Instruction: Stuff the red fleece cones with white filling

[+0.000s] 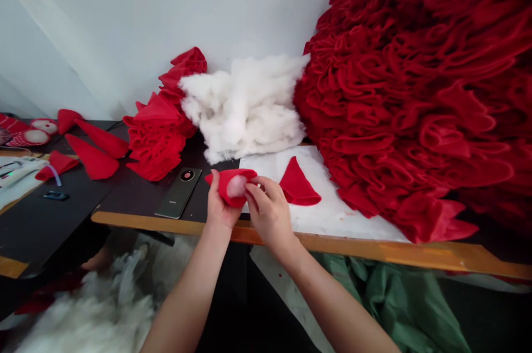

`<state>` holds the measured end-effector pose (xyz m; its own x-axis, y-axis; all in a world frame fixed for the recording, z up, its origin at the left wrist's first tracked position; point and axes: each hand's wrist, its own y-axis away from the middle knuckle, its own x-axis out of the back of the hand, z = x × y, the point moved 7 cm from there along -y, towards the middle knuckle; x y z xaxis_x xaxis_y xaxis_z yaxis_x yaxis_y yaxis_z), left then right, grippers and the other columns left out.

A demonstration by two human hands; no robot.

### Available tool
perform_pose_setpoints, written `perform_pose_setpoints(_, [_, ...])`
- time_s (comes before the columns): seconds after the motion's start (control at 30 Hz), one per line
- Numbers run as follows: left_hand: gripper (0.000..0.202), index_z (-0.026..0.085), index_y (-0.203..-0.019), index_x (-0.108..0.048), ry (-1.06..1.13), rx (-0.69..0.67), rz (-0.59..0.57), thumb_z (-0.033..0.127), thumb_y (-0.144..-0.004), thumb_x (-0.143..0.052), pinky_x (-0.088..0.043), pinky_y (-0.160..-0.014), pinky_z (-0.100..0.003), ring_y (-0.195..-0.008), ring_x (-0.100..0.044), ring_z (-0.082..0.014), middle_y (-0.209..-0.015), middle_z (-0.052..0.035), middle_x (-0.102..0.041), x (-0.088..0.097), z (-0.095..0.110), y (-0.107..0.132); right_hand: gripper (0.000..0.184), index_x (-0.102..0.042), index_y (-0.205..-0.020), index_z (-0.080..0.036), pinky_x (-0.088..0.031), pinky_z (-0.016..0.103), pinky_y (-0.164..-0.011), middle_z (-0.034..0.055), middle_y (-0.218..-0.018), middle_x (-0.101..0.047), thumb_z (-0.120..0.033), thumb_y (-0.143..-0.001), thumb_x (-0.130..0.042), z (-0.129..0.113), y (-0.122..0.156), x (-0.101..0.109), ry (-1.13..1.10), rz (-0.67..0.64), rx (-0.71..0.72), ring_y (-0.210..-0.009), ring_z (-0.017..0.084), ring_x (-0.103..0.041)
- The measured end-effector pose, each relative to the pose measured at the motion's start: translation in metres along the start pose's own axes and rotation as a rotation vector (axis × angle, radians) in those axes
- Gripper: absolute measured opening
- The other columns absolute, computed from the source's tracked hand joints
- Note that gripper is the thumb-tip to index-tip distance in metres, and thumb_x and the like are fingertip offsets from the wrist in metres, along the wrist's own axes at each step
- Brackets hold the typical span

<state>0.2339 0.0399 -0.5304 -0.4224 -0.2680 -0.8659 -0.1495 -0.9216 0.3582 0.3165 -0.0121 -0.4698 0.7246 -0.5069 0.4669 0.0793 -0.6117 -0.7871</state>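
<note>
A red felt cone hat (pixel 226 181) lies sideways in my left hand (pixel 218 206), whose fingers wrap round it from below. White stuffing (pixel 236 185) shows in the hat's open mouth, which faces me and to the right. My right hand (pixel 269 206) pinches at that mouth, its fingertips on the stuffing and the rim. Just right of my hands, a flat red cone (pixel 299 184) rests on a white sheet (pixel 341 214). Behind them sits a big heap of white fluffy stuffing (pixel 249 109).
A tall mound of red felt pieces (pixel 415 92) fills the right side. Left are a stack of red cones (pixel 155 137), a phone (pixel 178 193) and filled red cones (pixel 93 159). Loose stuffing (pixel 95 314) and green sacking (pixel 399 297) lie below the wooden table edge (pixel 374 249).
</note>
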Motion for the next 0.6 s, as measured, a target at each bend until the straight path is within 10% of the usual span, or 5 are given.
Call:
perform_pose_setpoints(0.13, [0.052,0.01,-0.072,-0.062,0.02,0.068,-0.043,0.052,-0.091,-0.039,-0.052,-0.063,-0.018,-0.06,-0.062,-0.0114,-0.064,-0.0056,-0.064,-0.008,-0.002,-0.001,0.027,-0.061,-0.106,-0.016,-0.054,0.036,-0.084,0.0117,-0.103,-0.061,-0.009,-0.092,-0.039,-0.01,0.0,-0.007,-0.104,-0.006,0.129,-0.096,0.023,-0.058])
perform_pose_setpoints(0.37, [0.046,0.01,-0.074,-0.065,0.009,-0.028,0.006,0.043,-0.094,-0.04,-0.053,-0.07,-0.02,-0.062,-0.064,-0.0118,-0.07,-0.0063,-0.069,-0.002,-0.007,-0.006,0.032,-0.065,-0.088,-0.015,-0.054,0.03,-0.066,0.0106,-0.094,-0.057,0.001,-0.071,-0.042,0.017,-0.011,-0.042,-0.139,-0.204,-0.188,-0.078,0.02,-0.058])
perform_pose_setpoints(0.6, [0.048,0.006,-0.084,-0.065,-0.036,-0.068,0.018,0.046,-0.092,-0.041,-0.055,-0.067,-0.028,-0.068,-0.067,-0.0196,-0.074,-0.0125,-0.07,-0.003,0.025,-0.013,0.018,-0.066,-0.095,-0.019,-0.053,0.029,-0.079,0.008,-0.1,-0.06,-0.012,-0.087,-0.051,0.013,-0.013,-0.013,-0.496,-0.113,-0.138,-0.093,0.019,-0.06])
